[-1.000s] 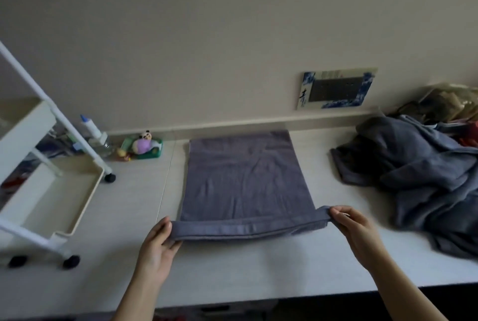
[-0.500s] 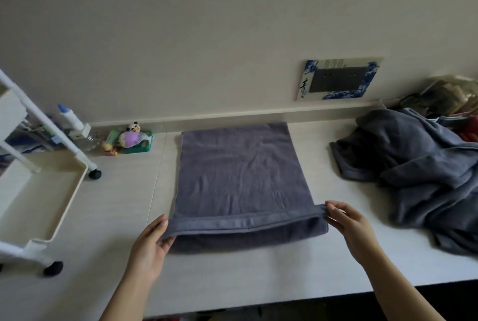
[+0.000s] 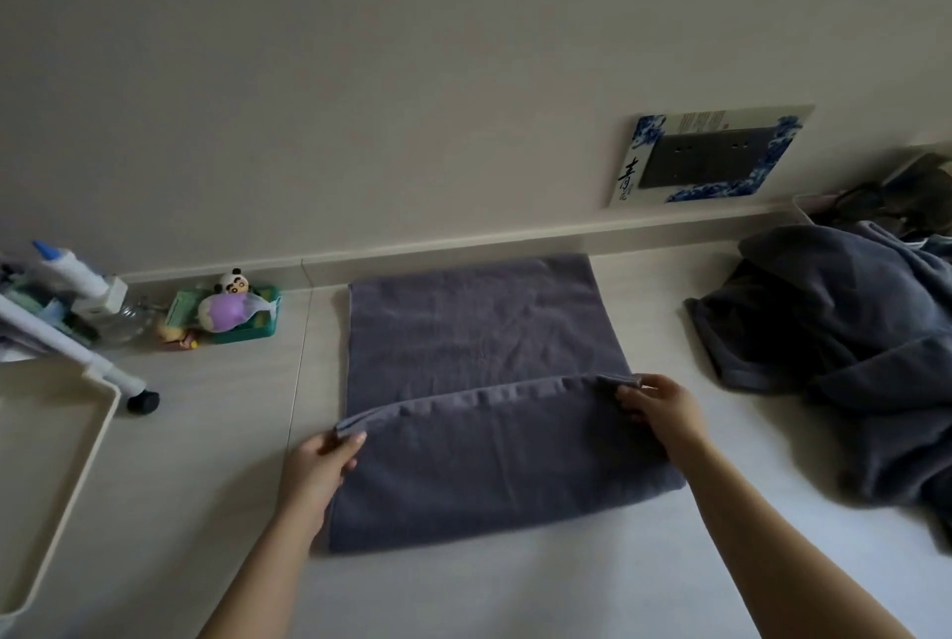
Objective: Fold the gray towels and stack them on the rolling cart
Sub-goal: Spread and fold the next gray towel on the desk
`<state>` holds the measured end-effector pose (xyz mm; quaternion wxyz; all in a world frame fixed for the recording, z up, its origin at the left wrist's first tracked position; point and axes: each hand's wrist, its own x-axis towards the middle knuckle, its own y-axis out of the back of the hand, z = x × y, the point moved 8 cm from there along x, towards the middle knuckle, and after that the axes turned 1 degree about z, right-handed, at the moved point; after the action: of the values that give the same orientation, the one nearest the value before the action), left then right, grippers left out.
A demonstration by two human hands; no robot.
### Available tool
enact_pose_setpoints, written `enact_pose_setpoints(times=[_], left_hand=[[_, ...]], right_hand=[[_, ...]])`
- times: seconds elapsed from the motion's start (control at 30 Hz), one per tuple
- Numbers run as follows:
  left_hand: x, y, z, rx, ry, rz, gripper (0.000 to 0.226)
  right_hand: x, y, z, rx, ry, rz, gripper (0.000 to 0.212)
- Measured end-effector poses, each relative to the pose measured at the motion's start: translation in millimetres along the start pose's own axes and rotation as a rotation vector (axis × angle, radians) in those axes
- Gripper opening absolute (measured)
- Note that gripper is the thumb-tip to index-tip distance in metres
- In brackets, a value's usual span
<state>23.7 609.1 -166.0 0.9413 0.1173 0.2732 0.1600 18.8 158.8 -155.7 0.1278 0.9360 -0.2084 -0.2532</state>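
Observation:
A gray towel [image 3: 479, 329] lies flat on the pale table, its near part doubled back over itself. My left hand [image 3: 322, 463] pinches the left corner of the folded-over edge. My right hand [image 3: 659, 406] pinches the right corner of the same edge, roughly halfway up the towel. A heap of unfolded gray towels [image 3: 845, 345] sits at the right. The white rolling cart [image 3: 56, 442] stands at the left, its tray bare in the part that shows.
A green tray with a panda figure and a purple toy [image 3: 232, 311] sits by the wall, beside a white bottle with a blue cap [image 3: 77, 272]. A blue-patterned frame [image 3: 711, 154] leans on the wall. More clothing lies at the far right.
Both hands have carried the towel's near edge away from me over the towel, from the front of the table to about its middle. The view has tilted and shifted.

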Motion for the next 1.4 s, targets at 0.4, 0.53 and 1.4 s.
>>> enact_pose_setpoints(times=[0.4, 0.53, 1.4], left_hand=[[19.8, -12.6, 43.8, 0.420, -0.328, 0.340, 0.026], [24.6, -19.2, 39.3, 0.531, -0.365, 0.448, 0.024], [4.4, -100.7, 23.5, 1.262, -0.677, -0.020, 0.071]], right_hand=[[19.4, -17.6, -33.8, -0.334, 0.127, 0.309, 0.020], [23.6, -22.3, -27.6, -0.461, 0.128, 0.352, 0.020], [1.5, -72.6, -11.1, -1.118, 0.469, 0.034, 0.070]])
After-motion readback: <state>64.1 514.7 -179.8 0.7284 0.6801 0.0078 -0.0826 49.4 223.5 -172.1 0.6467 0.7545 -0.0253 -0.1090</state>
